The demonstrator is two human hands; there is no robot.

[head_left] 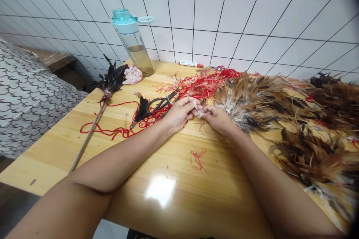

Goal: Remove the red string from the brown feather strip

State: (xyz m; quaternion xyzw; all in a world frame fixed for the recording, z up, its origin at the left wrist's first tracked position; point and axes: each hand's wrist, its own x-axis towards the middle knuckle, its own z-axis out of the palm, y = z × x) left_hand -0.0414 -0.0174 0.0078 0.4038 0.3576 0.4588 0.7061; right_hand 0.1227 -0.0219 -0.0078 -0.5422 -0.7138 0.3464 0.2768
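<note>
Above the middle of the table, my left hand [182, 113] and my right hand [218, 118] meet with fingertips pinched. Between them is a small pale feather tuft [200, 113], mostly covered by the fingers. A thin red thread [201, 128] dangles below it. Just beyond my right hand lies a heap of brown feathers [252, 97] with whitish quill ends. Black-handled scissors [161, 105] rest beside my left hand, partly among red string [146, 119]. A loose knot of red thread [198, 160] lies nearer to me.
A feather duster [89, 134] with a wooden stick and black feathers lies at left. Behind it stand a water bottle [137, 48] and a scrunchie [132, 75]. Tangled red threads [202, 84], a red marker [190, 64] and more brown feathers [316, 153] occupy the back and right.
</note>
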